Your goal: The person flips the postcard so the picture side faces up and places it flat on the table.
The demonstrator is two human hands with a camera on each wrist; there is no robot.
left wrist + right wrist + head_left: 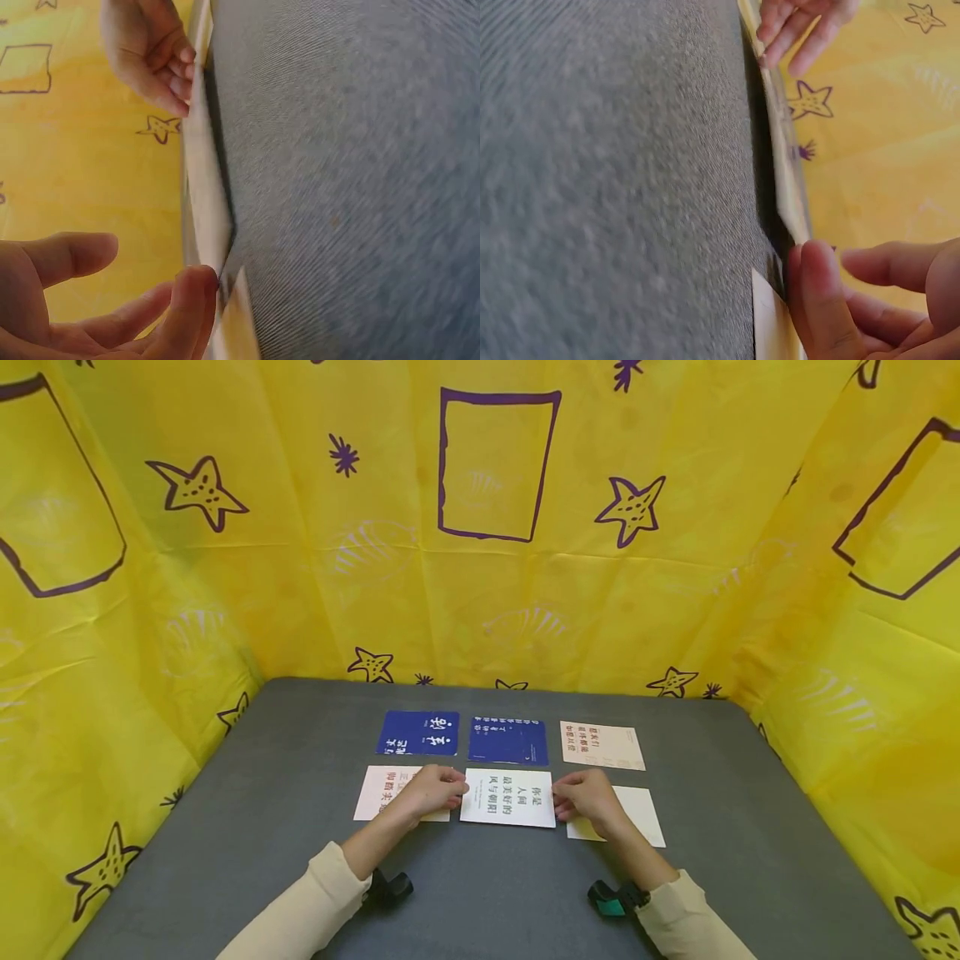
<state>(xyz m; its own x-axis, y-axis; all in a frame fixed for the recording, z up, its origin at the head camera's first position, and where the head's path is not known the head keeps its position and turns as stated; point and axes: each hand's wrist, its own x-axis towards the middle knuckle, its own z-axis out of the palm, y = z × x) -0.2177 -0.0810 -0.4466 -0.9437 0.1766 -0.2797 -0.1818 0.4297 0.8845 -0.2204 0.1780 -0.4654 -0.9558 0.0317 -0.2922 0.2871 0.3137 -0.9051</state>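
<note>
A white card (507, 797) with dark printed characters is held at its two short ends. My left hand (433, 791) grips the left end with its fingertips, overlapping a pale pink card (374, 793) with red print. At the opposite end, my right hand (587, 797) grips the edge, partly covering a cream card (637, 814). Both wrist views show the white card (206, 176) nearly edge-on, a dark shadow beneath it. Fingertips (819, 262) of the right hand meet its near corner, while another finger stays apart from it.
Behind the white card lie two dark blue cards, one left (408, 734) and one in the middle (508, 745), and a peach card (602, 745) with red print at right. The grey table (495, 893) is enclosed by yellow patterned cloth (495, 585).
</note>
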